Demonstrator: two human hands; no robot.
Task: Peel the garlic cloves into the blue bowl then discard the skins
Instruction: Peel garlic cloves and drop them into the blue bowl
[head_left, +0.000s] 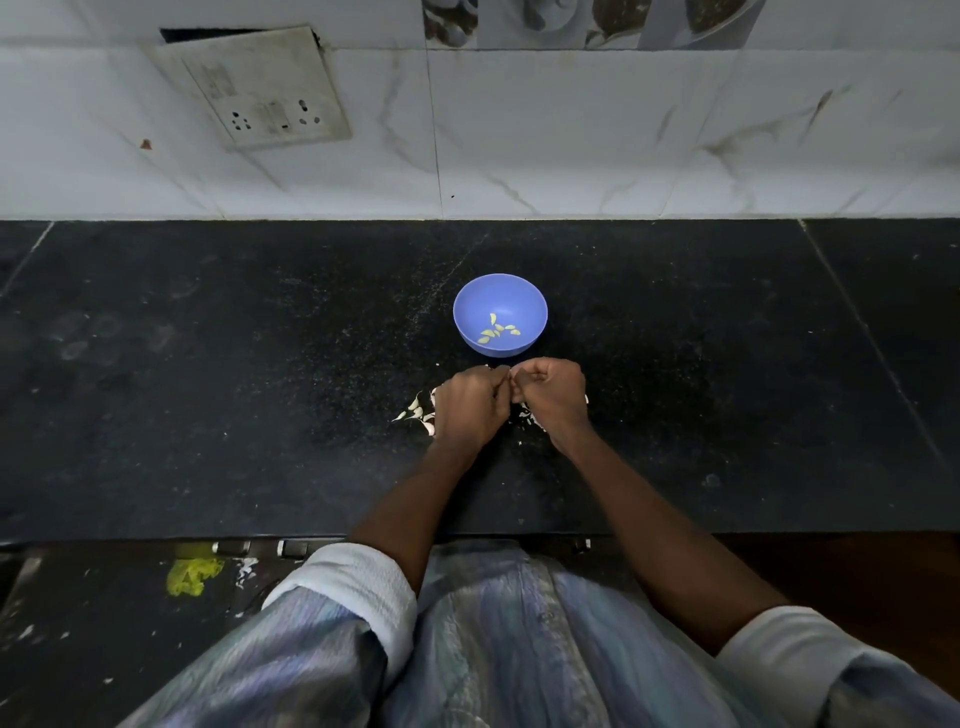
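A blue bowl (470, 306) stands on the black counter and holds several peeled, pale yellow garlic cloves (496, 330). Just in front of it my left hand (470, 405) and my right hand (553, 392) are pressed together with curled fingers. They pinch a small garlic clove (510, 370) between their fingertips; only a sliver of it shows. Unpeeled cloves (415, 410) lie on the counter by my left hand. White skin scraps (530, 415) lie under and beside my right hand, partly hidden.
The black stone counter (208, 389) runs to a white tiled wall at the back with a switch and socket plate (270, 104) at the upper left. The counter's front edge is close to my body.
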